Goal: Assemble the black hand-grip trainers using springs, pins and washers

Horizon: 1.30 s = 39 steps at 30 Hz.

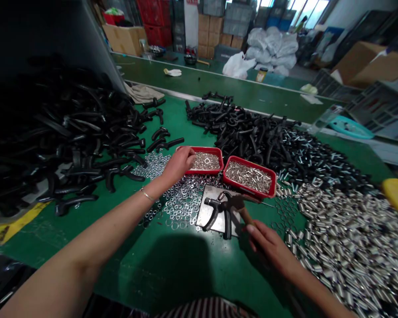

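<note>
Fingers [189,155] down — left hand [179,162] over tray [209,149]

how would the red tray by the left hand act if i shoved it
The tray is probably heavy for its size, holding many metallic bits. It seems unlikely to tip, sitting low and wide. Shoved toward you, it might drag on the loose rings in front.

the lone head view looks forward and down over the green table [172,265] from above its near edge
</note>
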Each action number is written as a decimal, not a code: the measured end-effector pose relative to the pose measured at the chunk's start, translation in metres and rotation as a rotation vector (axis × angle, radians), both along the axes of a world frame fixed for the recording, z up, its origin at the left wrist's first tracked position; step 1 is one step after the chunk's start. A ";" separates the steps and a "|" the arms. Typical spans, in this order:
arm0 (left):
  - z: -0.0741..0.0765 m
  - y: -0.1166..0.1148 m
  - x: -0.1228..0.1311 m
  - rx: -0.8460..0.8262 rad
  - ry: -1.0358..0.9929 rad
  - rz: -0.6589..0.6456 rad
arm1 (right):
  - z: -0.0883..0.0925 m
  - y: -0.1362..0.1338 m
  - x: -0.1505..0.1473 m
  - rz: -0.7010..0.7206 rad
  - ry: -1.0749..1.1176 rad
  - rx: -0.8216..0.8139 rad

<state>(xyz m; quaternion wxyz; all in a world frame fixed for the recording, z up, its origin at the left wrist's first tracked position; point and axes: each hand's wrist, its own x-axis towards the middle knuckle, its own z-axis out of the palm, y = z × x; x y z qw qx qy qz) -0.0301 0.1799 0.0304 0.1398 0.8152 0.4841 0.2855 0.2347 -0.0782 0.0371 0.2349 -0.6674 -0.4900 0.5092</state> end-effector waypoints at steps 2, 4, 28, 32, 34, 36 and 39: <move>-0.001 -0.018 0.007 -0.098 -0.109 -0.159 | -0.008 -0.016 0.007 -0.249 0.181 -0.066; -0.004 -0.039 0.018 -0.206 -0.153 -0.310 | -0.016 -0.031 0.014 -0.440 0.306 -0.086; -0.029 -0.080 0.081 -0.008 0.200 -0.413 | -0.040 -0.039 0.033 -0.463 0.430 -0.091; -0.035 -0.081 0.079 0.267 0.388 -0.546 | -0.040 -0.037 0.033 -0.463 0.440 -0.094; -0.038 -0.081 0.078 0.289 0.411 -0.601 | -0.041 -0.038 0.032 -0.461 0.448 -0.089; -0.040 -0.083 0.076 0.249 0.386 -0.605 | -0.042 -0.040 0.030 -0.462 0.441 -0.087; -0.037 -0.087 0.069 0.152 0.277 -0.535 | -0.035 -0.041 0.028 -0.452 0.381 -0.065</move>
